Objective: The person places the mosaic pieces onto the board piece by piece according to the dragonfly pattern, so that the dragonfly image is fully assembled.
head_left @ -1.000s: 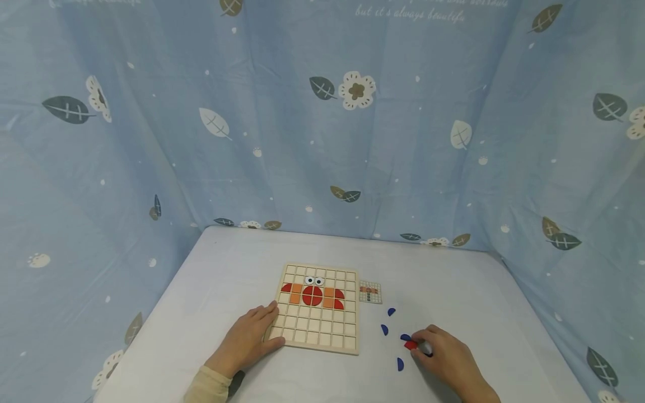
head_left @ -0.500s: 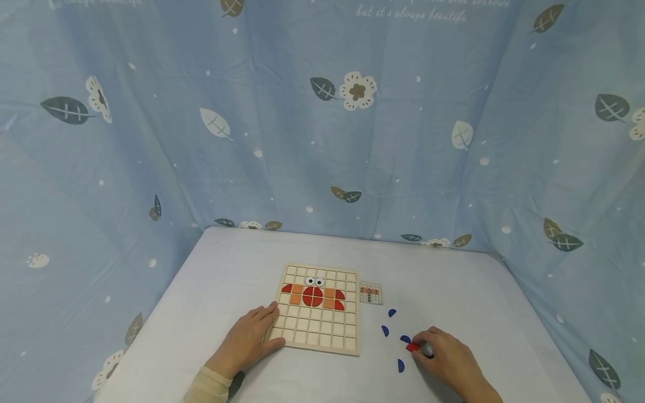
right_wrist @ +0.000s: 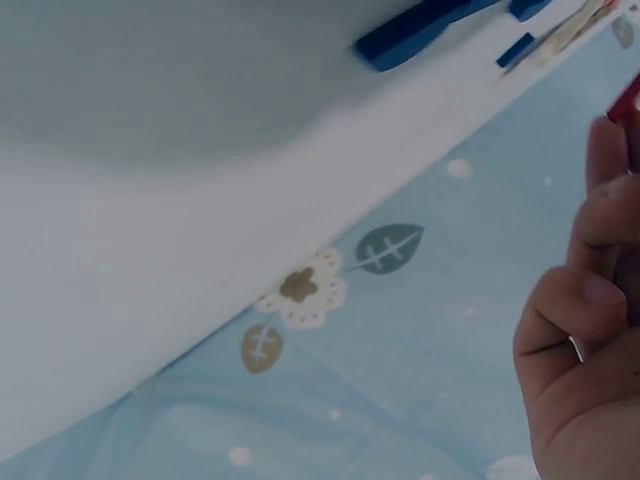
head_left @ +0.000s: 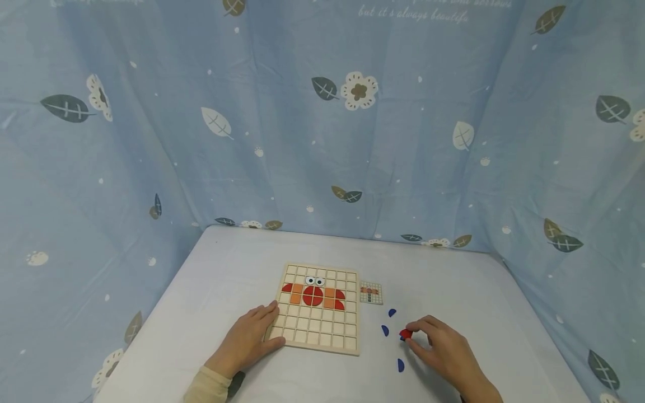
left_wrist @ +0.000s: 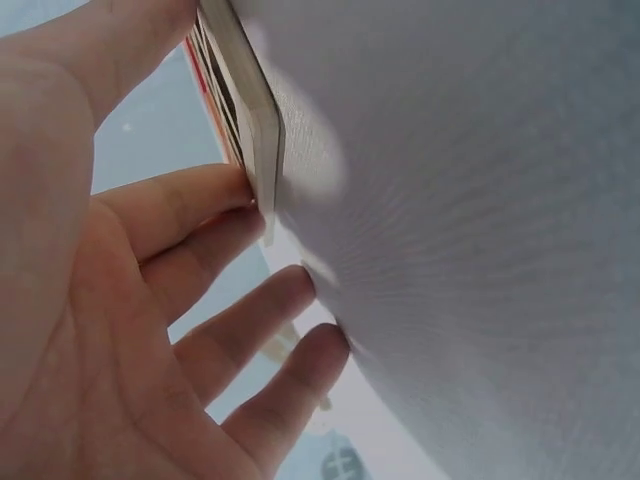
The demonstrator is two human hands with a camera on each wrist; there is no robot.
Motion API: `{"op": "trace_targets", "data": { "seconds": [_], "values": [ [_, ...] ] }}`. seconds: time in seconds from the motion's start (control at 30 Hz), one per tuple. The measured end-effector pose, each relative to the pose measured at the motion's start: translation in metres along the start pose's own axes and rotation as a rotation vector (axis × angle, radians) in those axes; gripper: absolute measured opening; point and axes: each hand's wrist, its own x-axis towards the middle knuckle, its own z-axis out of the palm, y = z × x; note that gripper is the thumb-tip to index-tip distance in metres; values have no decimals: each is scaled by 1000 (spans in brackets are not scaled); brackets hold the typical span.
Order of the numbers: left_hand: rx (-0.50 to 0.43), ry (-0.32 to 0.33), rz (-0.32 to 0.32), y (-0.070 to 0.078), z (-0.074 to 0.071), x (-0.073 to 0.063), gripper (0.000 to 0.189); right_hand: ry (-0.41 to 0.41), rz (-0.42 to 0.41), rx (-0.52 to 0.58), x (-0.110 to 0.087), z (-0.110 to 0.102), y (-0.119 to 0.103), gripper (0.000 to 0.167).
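Note:
My right hand [head_left: 443, 347] pinches a red quarter-circle-like piece [head_left: 406, 333] between thumb and fingertips, right of the board. In the right wrist view the red piece [right_wrist: 627, 104] shows at the fingertips of the right hand [right_wrist: 585, 330], the other fingers curled. A sliver of blue shows under the red piece. Loose blue half-round pieces [head_left: 400, 365] lie near this hand. The wooden grid board [head_left: 314, 339] bears a red disc, orange rectangles, red curved pieces and two eye pieces. My left hand [head_left: 249, 338] rests at its left edge, fingers [left_wrist: 190, 200] fairly straight against it.
A small pattern card [head_left: 371, 293] lies by the board's right side. Two more blue pieces lie between it and my right hand, one [head_left: 392, 312] near the card and another [head_left: 385, 331] lower. A patterned curtain [head_left: 282, 140] surrounds the white table [head_left: 242, 252].
My right hand has shifted slightly up and left with the red piece, which now covers most of one blue piece. The grey piece seen by its fingers is out of sight. Left hand unmoved.

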Motion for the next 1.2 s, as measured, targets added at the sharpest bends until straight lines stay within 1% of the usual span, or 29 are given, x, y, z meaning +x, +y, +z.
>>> {"op": "trace_targets", "data": {
  "seconds": [0.13,0.2,0.27,0.4,0.57,0.63,0.83,1.0,1.2],
  "values": [
    [-14,21,-7,0,0,-1,75,126,-142,40,4,0,-9,31],
    [-28,34,-8,0,0,-2,75,172,-219,71,6,0,-13,33],
    [-30,47,-8,0,0,-3,74,202,-285,92,10,0,-18,34],
    [-18,69,17,-1,1,-4,73,232,-378,112,18,0,-31,32],
    [-18,72,42,-2,1,-4,72,233,-471,137,32,3,-48,31],
    [-22,64,36,-1,0,-3,71,229,-502,136,37,5,-55,31],
    [-33,33,4,2,-2,-2,70,259,-612,154,51,14,-76,32],
    [-49,13,-12,4,-1,-2,72,256,-650,183,60,19,-93,30],
    [-45,13,-33,4,-1,-2,74,259,-677,241,77,30,-112,31]
  ]
}}
